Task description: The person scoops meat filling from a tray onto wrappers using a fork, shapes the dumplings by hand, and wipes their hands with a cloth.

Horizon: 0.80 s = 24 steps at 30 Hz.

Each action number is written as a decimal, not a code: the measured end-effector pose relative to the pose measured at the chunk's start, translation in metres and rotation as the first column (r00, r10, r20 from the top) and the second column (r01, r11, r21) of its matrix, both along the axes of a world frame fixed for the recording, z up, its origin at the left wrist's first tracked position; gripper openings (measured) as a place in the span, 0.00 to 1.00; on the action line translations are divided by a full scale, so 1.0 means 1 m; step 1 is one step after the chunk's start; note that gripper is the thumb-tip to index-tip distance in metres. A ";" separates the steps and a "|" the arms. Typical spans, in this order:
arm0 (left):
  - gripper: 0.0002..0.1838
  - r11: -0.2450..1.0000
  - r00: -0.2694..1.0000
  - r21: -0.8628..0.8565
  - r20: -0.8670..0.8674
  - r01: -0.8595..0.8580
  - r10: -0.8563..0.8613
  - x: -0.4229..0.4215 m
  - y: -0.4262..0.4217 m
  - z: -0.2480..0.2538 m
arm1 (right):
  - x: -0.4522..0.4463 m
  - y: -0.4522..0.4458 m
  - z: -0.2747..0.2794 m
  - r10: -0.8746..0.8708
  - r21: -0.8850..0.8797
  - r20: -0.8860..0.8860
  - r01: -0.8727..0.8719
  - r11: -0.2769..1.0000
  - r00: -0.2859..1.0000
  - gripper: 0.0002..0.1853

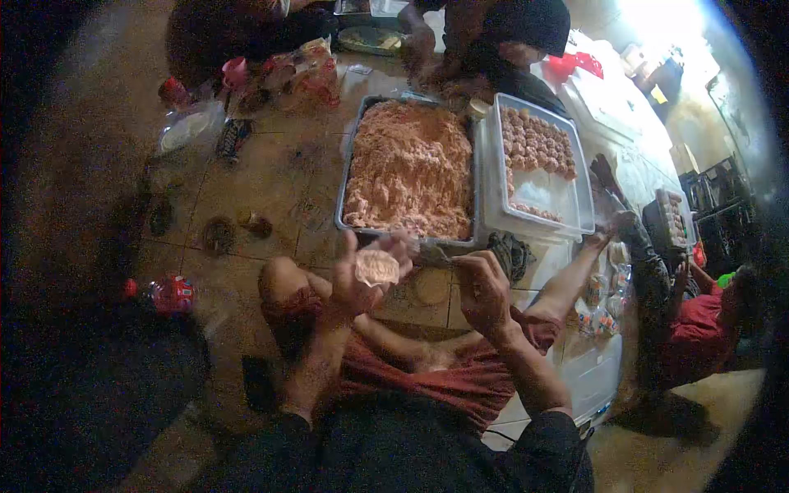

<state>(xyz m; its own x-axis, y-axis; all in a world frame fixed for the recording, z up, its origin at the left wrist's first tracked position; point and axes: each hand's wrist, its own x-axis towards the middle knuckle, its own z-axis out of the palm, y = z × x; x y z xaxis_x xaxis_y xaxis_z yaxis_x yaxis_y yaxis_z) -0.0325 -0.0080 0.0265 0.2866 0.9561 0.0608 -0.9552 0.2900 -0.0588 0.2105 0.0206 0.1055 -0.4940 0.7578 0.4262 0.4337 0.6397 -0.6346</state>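
While the spread left hand (348, 286) bears a pale, round, dough-like disc (377, 267) by the grey rectangular tray (448, 241)'s near edge, the right hand (483, 294) pinches a slim utensil (434, 254) pointing leftward.

No lettering can be read (red bottle label (180, 289) and dark packet (234, 139) both too blurred).

Before you, the tiled floor (263, 185) bears the meat-filled tray (475, 193); left of that tray lies a dark packet (235, 138).
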 end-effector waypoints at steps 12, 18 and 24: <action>0.46 0.935 0.947 -0.160 -0.106 -0.317 0.303 0.020 -0.005 -0.018 | -0.014 -0.048 -0.027 0.080 -0.356 0.206 -0.002 0.934 0.975 0.28; 0.42 0.983 0.984 -0.071 -0.061 -0.170 0.166 0.015 0.001 -0.037 | -0.021 -0.058 -0.033 0.065 -0.269 0.126 -0.029 0.963 0.990 0.15; 0.36 0.904 0.957 -0.326 -0.178 -0.277 0.229 0.012 0.003 -0.009 | -0.009 -0.046 -0.034 0.103 -0.278 0.185 -0.048 0.959 0.977 0.22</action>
<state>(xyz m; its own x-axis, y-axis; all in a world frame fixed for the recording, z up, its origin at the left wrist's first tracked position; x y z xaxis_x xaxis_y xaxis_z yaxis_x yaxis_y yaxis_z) -0.0208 -0.0049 0.0180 0.0144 0.9519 -0.3061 -0.9995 0.0218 0.0210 0.2016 -0.0258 0.0717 -0.6074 0.7882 0.0992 0.5239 0.4913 -0.6958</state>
